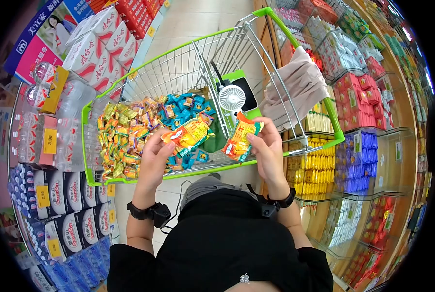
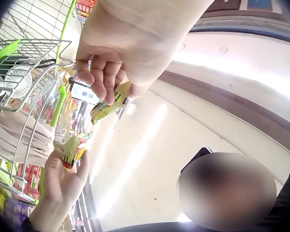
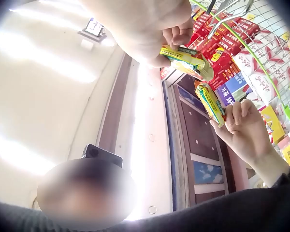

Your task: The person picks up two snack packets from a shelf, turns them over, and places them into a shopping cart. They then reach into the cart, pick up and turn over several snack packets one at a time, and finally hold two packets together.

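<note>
Between pinched fingers, one packet (image 1: 190,135) is held by the left hand (image 1: 154,155), another packet (image 1: 240,140) by the right hand (image 1: 269,148), perhaps to be seen.

Wooden shelving (image 1: 388,170) borders a pale tiled floor (image 1: 176,34).

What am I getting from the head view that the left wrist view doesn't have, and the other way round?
Only the head view shows the heap of small wrapped pieces in the cart and the shelved bottles.

Only the left wrist view shows the pale ceiling and the person's blurred head.

Both show the left hand and right hand, each holding a packet, plus the cart, white fan and pale cloth.
</note>
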Motion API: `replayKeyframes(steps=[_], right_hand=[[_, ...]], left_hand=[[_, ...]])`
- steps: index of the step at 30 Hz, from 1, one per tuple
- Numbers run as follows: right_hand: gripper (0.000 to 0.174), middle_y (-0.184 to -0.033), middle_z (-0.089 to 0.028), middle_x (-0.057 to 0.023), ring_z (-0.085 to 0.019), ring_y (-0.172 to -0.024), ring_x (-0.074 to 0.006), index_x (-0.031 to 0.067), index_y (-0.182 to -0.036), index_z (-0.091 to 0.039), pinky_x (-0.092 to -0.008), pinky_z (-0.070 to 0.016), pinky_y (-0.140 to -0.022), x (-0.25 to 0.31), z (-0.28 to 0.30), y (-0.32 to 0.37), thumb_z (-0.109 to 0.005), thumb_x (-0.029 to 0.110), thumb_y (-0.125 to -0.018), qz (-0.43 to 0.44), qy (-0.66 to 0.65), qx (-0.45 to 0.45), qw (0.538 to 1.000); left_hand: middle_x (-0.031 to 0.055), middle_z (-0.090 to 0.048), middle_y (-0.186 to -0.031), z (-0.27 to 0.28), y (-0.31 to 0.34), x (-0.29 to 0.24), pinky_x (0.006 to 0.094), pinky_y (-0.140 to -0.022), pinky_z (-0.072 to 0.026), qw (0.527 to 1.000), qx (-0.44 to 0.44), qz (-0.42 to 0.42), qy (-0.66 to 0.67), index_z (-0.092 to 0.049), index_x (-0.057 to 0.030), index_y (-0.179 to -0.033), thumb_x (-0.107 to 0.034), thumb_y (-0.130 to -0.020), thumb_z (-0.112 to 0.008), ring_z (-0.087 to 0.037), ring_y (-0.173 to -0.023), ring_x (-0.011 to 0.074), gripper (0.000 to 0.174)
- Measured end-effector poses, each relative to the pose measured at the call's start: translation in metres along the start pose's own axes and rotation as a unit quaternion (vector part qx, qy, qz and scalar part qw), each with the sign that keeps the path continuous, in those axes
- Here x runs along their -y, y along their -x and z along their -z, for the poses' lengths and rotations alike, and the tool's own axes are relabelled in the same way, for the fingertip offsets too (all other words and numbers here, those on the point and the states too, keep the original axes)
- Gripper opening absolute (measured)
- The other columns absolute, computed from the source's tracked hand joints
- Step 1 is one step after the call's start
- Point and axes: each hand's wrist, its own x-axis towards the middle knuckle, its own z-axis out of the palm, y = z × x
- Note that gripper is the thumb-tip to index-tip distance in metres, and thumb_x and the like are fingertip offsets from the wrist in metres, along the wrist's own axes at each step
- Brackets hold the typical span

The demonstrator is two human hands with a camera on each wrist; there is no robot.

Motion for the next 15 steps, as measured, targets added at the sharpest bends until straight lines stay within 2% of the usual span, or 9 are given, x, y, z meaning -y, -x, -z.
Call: replayKeyframes(steps=[2, 5, 15], right_hand=[[0.030, -0.084, -0.054, -0.0012, -0.045, -0.062, -0.0024, 0.0058, -0.104, -0.046, -0.0163, -0.0325, -0.051, -0.0009, 0.0016, 0.0007, -0.060, 0.008, -0.077, -0.017, -0.003, -0.005, 1.000], [0.029, -0.080, -0.052, -0.0006, -0.040, -0.054, -0.0022, 0.0057, -0.103, -0.046, -0.0171, -0.0321, -0.048, -0.0028, 0.0009, 0.0011, -0.061, 0.008, -0.077, -0.015, -0.018, -0.013, 1.000], [0.029, -0.083, -0.050, -0.0010, -0.043, -0.056, -0.0031, 0.0045, -0.102, -0.046, -0.0177, -0.0336, -0.047, -0.0017, 0.0012, 0.0043, -0.060, 0.007, -0.077, -0.016, -0.046, -0.015, 0.999]], left_hand=[[0.0063, -0.057, -0.086, -0.0029, 0.0003, -0.0013, 0.0226, -0.053, -0.0462, 1.000, -0.006, 0.005, 0.001, -0.046, -0.0009, -0.102, -0.012, -0.083, -0.053, -0.054, -0.070, 0.0090, 0.024], [0.0062, -0.057, -0.085, -0.0049, -0.0003, -0.0023, 0.0223, -0.053, -0.0461, 1.000, -0.007, 0.010, -0.009, -0.046, -0.0010, -0.102, -0.013, -0.083, -0.053, -0.054, -0.070, 0.0087, 0.023], [0.0057, -0.057, -0.084, -0.0071, -0.0048, -0.0021, 0.0236, -0.054, -0.0461, 1.000, 0.010, 0.008, -0.023, -0.047, -0.0018, -0.098, -0.013, -0.083, -0.052, -0.054, -0.067, 0.0094, 0.019]])
